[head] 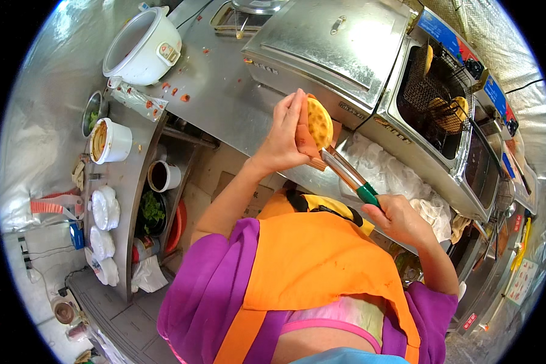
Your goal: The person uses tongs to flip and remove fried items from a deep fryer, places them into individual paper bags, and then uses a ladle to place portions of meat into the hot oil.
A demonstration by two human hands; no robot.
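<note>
My left hand (pixel 284 132) holds a round browned flatbread (pixel 319 123) upright, with reddish-brown paper (pixel 305 139) between the palm and the bread. Something orange-red peeks out at the bread's top edge. My right hand (pixel 402 218) grips the green handle (pixel 368 194) of a metal utensil, either tongs or a spatula; its metal end (pixel 343 168) touches the lower edge of the bread and paper. Both hands are in front of the steel counter (pixel 209 82).
A deep fryer (pixel 437 152) with wire baskets (pixel 425 84) holding breads stands at the right, beside a lidded steel appliance (pixel 321 45). Clear plastic bags (pixel 382 164) lie on the counter's front part. At the left are a white cooker (pixel 139 50) and a sauce tub (pixel 113 140).
</note>
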